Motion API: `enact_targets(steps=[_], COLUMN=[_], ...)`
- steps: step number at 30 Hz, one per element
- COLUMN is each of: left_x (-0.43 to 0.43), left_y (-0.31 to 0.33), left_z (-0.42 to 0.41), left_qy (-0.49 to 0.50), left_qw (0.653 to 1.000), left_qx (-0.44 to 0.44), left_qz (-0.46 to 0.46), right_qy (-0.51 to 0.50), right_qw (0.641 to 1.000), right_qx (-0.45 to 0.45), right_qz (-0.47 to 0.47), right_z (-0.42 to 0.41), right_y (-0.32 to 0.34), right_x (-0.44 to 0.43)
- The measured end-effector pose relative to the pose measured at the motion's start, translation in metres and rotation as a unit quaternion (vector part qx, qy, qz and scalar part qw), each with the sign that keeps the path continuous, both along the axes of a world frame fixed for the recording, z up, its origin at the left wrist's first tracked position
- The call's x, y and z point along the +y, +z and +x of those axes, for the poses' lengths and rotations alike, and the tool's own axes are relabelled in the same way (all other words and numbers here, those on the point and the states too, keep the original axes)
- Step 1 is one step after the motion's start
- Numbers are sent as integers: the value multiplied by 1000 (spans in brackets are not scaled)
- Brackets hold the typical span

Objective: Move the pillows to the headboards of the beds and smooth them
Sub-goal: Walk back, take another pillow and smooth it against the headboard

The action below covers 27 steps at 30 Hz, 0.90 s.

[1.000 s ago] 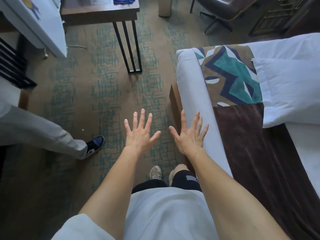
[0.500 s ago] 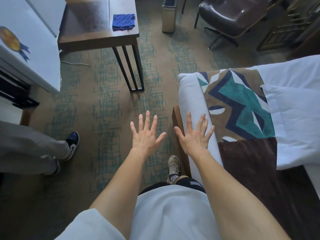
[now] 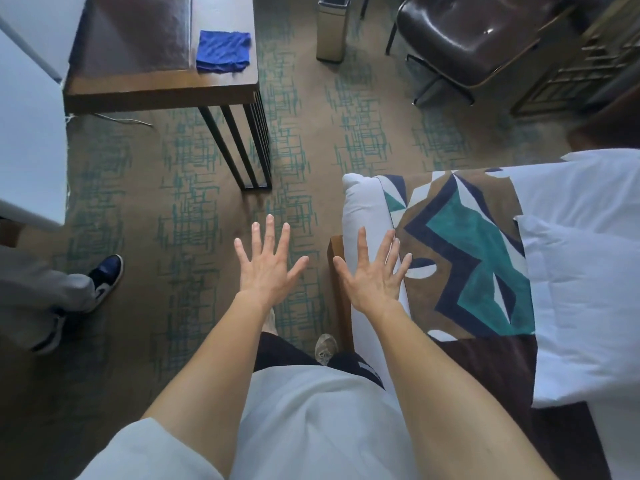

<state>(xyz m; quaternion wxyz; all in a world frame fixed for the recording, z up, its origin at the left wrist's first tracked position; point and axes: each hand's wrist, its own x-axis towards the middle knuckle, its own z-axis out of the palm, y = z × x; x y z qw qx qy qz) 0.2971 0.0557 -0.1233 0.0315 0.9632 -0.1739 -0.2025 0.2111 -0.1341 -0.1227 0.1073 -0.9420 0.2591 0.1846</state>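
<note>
The head camera looks down at a person's two bare forearms stretched forward, palms down. The left hand (image 3: 266, 268) hovers over the brown carpet with teal crosshatch patterns (image 3: 194, 244), its fingers (image 3: 269, 228) spread wide and holding nothing. The right hand (image 3: 374, 277) is likewise splayed and empty, over the near corner of the white-sheeted bed (image 3: 363, 216), though whether it touches the mattress cannot be told. A brown bed runner with a navy, teal and white geometric panel (image 3: 474, 258) lies across the foot of the bed. The soft white pillow (image 3: 585, 299) lies on the bed just right of the runner, well apart from both hands. At upper left, a dark wooden counter on black metal legs (image 3: 162, 88) carries a folded blue cloth (image 3: 223, 51). Beyond it stand a metal waste bin (image 3: 332, 32) and a dark leather chair (image 3: 471, 36). At left, another person's grey trouser leg and navy-and-white sneaker (image 3: 104, 280) are visible.
</note>
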Motion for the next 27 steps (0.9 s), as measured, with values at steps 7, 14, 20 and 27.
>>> enact_targets(steps=[7,14,20,27], left_x=[-3,-3,-20,-61], left_y=[-8,2,15,6], left_z=[109,239,335,407], left_qy=[-1,-49,-87,-137], left_qw=[1000,999,996,990], left_qx=[-1,2,-9,-3], left_qz=[-4,-4,-12,-10], right_qy=[-28,-72,-117,-135], right_qw=[1000,997,993,991], right_qx=[-8,-15,-11,-4], right_qz=[9,26,30,10], right_z=[109,231,304,368], right_y=[-8,5,11,12], right_x=[-3,6,-2,-31])
